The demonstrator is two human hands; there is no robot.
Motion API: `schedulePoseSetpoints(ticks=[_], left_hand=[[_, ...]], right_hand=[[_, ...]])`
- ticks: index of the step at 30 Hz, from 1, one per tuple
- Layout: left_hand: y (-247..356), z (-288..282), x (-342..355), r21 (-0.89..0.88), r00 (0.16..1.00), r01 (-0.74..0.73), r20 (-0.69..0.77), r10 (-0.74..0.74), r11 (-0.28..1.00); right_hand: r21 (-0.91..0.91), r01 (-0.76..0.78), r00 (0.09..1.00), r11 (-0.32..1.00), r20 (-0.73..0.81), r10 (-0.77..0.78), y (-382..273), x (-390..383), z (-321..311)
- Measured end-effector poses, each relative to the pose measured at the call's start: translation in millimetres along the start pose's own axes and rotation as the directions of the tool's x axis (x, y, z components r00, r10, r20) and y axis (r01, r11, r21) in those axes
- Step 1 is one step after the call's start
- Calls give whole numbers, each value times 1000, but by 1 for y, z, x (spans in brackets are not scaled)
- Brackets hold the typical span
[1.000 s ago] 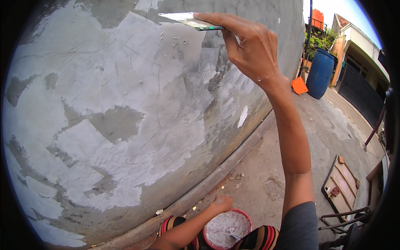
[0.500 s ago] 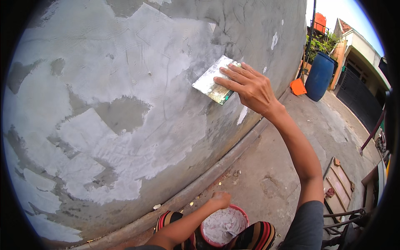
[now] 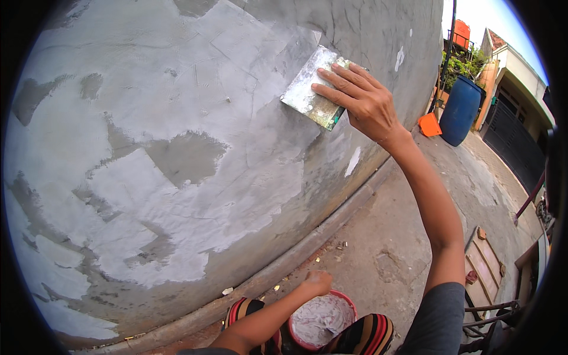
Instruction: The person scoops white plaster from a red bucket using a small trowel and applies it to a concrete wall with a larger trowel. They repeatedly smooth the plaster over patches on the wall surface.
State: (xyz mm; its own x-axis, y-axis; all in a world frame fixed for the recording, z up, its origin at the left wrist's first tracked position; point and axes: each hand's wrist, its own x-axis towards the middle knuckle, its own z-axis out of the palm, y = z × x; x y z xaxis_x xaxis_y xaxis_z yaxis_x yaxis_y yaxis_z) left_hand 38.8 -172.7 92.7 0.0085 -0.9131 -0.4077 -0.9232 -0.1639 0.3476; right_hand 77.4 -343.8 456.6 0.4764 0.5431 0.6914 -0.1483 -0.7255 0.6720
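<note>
Spreading blade lies at the patched wall — right hand gripping it, spread across its back. Even pressure and a shallow tilt would likely spread smoothest. Left hand sits by the red bucket; whether it grips anything, cannot tell.

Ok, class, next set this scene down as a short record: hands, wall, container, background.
Right hand: holds a flat scraper, fingers spread on its visible face
Scraper position: at the wall; full contact can't be judged
Left hand: beside the bucket's rim; grip unclear
Wall: grey, with whitish patches
Container: red bucket of pale paste
Background: blue barrel, orange object beside it
</note>
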Motion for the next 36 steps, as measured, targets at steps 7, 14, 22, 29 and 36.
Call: schedulePoseSetpoints(ticks=[7,14,22,29,36], left_hand=[[0,-6,-7,14,998,-54,-44,54,998],[5,7,6,-39,993,-94,-70,91,995],[-1,11,10,-61,994,-108,-5,108,992],[3,8,14,-11,997,-77,22,77,997],[3,19,22,12,994,-104,17,104,994]], right_hand=[[-33,-124,980,992,-158,117,4,31,-35],[80,-541,832,837,-93,547,-1,62,-19],[201,-437,874,877,-135,466,-109,63,-3],[283,-645,758,710,121,641,-65,56,-44],[202,-500,816,842,-215,536,-103,84,-1]])
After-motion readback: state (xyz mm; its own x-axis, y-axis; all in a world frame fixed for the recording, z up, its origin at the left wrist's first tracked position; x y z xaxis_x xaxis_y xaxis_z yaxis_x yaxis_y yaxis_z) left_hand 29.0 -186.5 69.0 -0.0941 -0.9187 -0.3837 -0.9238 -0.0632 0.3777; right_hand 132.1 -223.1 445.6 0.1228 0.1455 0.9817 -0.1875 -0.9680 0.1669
